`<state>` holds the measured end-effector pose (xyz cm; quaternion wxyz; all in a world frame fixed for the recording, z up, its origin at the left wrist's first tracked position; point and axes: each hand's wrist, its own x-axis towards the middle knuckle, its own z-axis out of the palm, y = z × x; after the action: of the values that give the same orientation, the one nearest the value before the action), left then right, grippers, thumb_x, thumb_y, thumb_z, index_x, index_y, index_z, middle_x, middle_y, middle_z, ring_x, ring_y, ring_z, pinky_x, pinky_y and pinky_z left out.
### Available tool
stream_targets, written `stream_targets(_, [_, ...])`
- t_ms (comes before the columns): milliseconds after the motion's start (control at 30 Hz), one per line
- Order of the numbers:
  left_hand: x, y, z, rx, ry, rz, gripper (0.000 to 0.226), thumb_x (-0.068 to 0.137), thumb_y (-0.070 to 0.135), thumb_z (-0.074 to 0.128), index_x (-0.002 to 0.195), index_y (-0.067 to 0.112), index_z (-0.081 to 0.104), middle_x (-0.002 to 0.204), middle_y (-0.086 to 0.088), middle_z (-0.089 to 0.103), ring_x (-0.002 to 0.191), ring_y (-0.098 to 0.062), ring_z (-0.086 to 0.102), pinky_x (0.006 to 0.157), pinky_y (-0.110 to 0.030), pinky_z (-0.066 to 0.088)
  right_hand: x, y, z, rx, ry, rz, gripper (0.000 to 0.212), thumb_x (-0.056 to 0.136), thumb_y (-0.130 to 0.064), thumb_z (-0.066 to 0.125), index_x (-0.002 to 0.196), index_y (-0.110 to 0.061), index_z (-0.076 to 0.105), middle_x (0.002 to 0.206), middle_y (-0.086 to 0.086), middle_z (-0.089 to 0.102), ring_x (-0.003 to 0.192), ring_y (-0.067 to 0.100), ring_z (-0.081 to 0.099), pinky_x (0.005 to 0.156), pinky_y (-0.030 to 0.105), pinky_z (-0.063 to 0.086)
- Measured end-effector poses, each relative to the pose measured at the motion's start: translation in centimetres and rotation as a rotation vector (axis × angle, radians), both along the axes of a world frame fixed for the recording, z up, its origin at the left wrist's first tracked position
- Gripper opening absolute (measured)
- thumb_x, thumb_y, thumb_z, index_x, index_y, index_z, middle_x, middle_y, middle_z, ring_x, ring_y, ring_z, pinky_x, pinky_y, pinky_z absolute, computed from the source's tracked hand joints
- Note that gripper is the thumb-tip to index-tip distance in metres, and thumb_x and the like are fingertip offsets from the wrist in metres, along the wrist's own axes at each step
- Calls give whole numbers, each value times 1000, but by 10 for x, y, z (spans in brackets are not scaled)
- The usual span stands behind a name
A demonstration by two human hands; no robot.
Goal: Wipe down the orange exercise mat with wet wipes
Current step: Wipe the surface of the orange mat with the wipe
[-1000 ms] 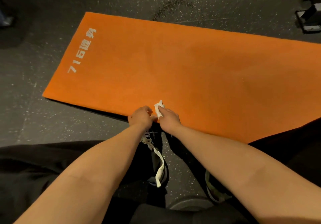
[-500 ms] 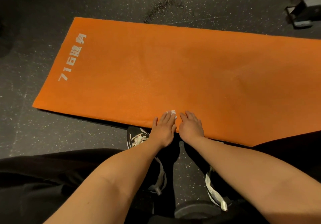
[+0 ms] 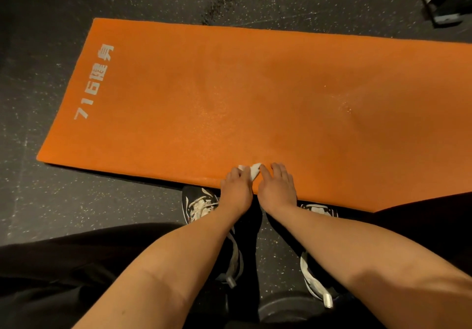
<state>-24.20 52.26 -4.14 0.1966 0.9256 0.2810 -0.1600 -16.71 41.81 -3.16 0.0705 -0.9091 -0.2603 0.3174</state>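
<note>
The orange mat lies flat on the floor, with white print at its left end and glistening patches mid-surface. At the mat's near edge sits a crumpled white wipe. The right hand lies flat, index touching it. The left hand bends its fingers onto it; pinching or pressing, I cannot tell.

I am seeing the mat showing solid orange, with pale grey lettering printed on it. The wipe is showing white. The floor is looking dark grey, flecked with white; the shoes are showing black with white markings, the trousers plain black.
</note>
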Motion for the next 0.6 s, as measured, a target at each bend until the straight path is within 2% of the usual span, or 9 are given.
stream_targets(67, [2,0,1,-32,-47,-28,48,101,21,43,149,22,40,123,-10,51,112,-33,50,85,-40,33,-1,-3,-2,26,-11,-4,55,107,-26,31,160,-26,18,168,5,11,156,25,-2,126,41,4])
stream_targets(167, [5,18,1,-1,-141,120,35,99,20,46,133,28,50,114,-5,58,105,-29,53,82,-39,32,0,-7,-5,49,-8,-4,53,108,-28,30,160,-25,20,169,4,13,156,23,-2,126,41,3])
stream_targets(267, [5,41,0,58,-70,360,29,98,17,48,122,31,56,114,-6,57,109,-29,50,82,-39,27,1,-6,-4,23,-23,-3,53,108,-32,27,161,-30,20,169,0,13,156,21,-2,125,44,-1])
stream_targets(333, [4,39,0,24,-37,406,30,99,18,50,123,33,61,119,-7,56,115,-29,47,85,-39,24,1,-6,-3,-2,-36,-1,52,108,-33,27,160,-33,21,169,-2,14,156,20,-1,124,48,-2])
stream_targets(500, [4,-17,3,-28,-119,164,43,100,27,47,143,25,52,125,-8,54,118,-28,45,90,-39,24,1,-15,-3,48,-66,-46,52,107,-34,30,159,-31,27,167,-6,18,156,18,3,125,47,2])
stream_targets(600, [3,-21,6,1,-130,-1,41,100,27,46,141,27,53,121,-6,55,111,-29,46,89,-40,23,-2,-22,-4,75,-112,-97,50,107,-33,34,157,-27,33,166,-1,23,155,20,9,125,44,4])
